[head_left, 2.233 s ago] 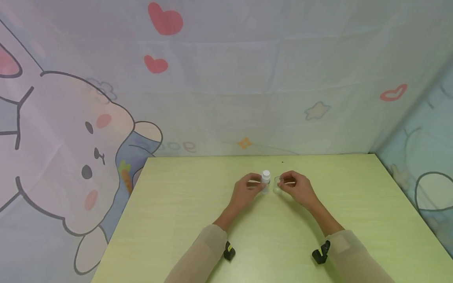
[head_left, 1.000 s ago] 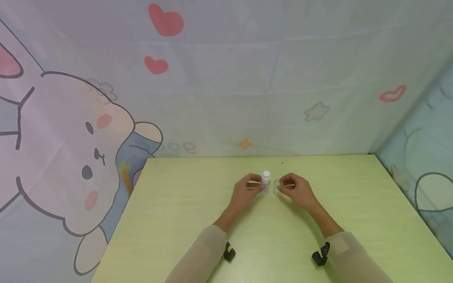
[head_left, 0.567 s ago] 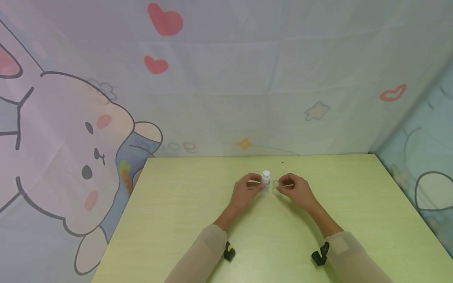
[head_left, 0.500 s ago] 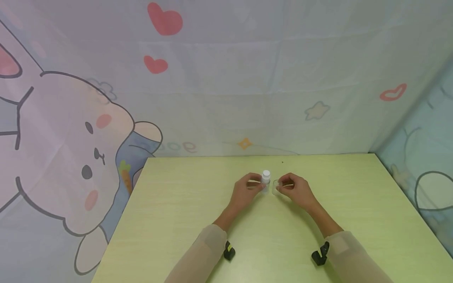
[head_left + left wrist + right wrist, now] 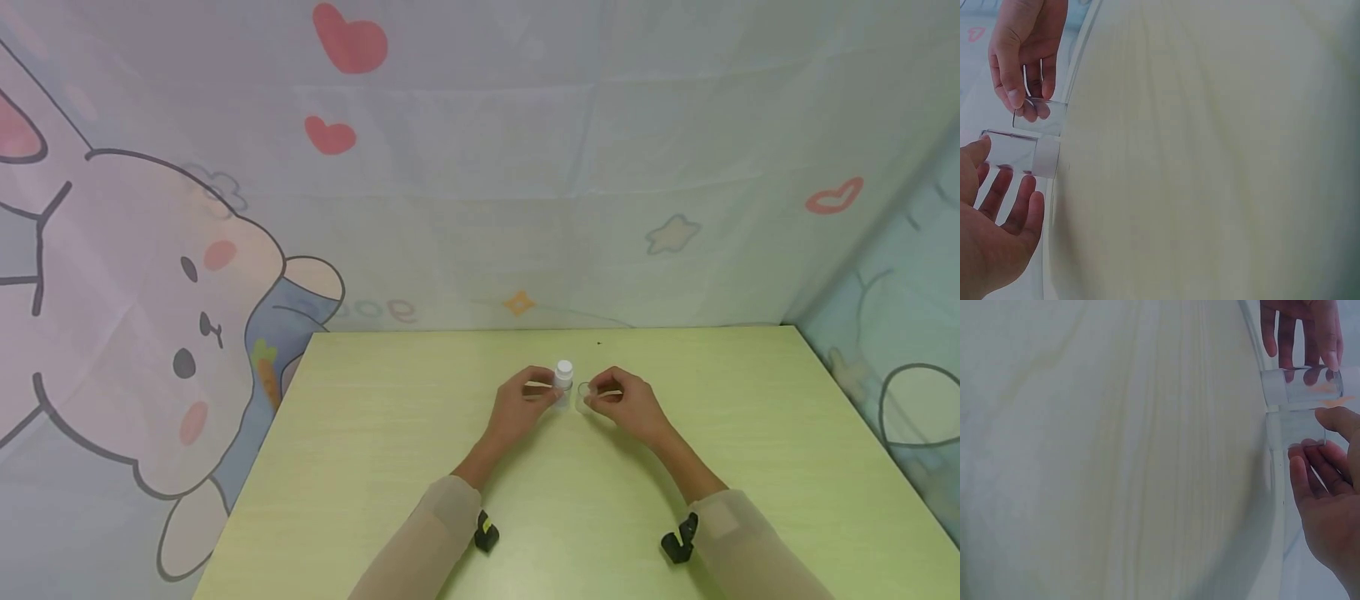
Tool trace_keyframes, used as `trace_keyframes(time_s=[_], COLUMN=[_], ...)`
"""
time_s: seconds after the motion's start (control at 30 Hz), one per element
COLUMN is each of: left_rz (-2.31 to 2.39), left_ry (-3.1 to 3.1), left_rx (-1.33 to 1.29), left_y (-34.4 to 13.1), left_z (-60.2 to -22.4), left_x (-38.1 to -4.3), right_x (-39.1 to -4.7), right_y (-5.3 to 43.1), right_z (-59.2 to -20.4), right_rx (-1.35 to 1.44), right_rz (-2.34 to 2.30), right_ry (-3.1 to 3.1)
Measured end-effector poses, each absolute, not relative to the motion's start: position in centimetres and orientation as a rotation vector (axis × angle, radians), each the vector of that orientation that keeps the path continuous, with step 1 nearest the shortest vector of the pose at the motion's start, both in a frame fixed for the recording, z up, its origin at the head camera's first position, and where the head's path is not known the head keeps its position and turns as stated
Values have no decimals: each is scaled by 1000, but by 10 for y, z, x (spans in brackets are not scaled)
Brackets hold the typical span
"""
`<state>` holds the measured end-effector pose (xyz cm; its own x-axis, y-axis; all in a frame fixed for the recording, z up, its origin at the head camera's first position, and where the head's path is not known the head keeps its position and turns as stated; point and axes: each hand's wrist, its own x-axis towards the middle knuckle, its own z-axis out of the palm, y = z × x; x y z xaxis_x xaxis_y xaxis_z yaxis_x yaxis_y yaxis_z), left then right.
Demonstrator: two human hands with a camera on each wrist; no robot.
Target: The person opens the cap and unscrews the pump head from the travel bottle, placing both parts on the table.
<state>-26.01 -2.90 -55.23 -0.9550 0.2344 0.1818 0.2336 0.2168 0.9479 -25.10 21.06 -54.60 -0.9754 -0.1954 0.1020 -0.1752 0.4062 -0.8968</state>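
My left hand [image 5: 517, 410] grips a small clear bottle [image 5: 1010, 150] with a white cap [image 5: 564, 368]. In the left wrist view, the thumb lies at the clear end and the fingers lie along the side; the white end points away from the palm. My right hand [image 5: 635, 410] pinches a clear cylindrical glass [image 5: 1291, 428] near one end, with thumb and fingertips on opposite sides. Its far end shows no cap. Both containers lie side by side and roughly parallel, a narrow gap between them in the head view.
A pale yellow-green table [image 5: 390, 467] spreads under both arms. Behind it hangs a printed cloth backdrop [image 5: 480, 167] with hearts and a rabbit. A tiny dark speck [image 5: 599, 343] lies near the far edge. Black devices [image 5: 679, 540] sit at both wrists.
My right hand has shifted slightly left and towards me, bringing the clear glass closer to the bottle. The left hand and its bottle have stayed in place.
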Motion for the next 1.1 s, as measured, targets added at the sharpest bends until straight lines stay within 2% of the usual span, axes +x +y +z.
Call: trace_keyframes(time_s=[1.1], left_rz=[1912], left_ry=[2426], left_rx=[458], left_y=[-30], left_z=[-558], left_x=[-264], right_x=[-251], right_y=[211], right_z=[-547], right_rx=[-368], right_rz=[-1624], right_ry=[2682])
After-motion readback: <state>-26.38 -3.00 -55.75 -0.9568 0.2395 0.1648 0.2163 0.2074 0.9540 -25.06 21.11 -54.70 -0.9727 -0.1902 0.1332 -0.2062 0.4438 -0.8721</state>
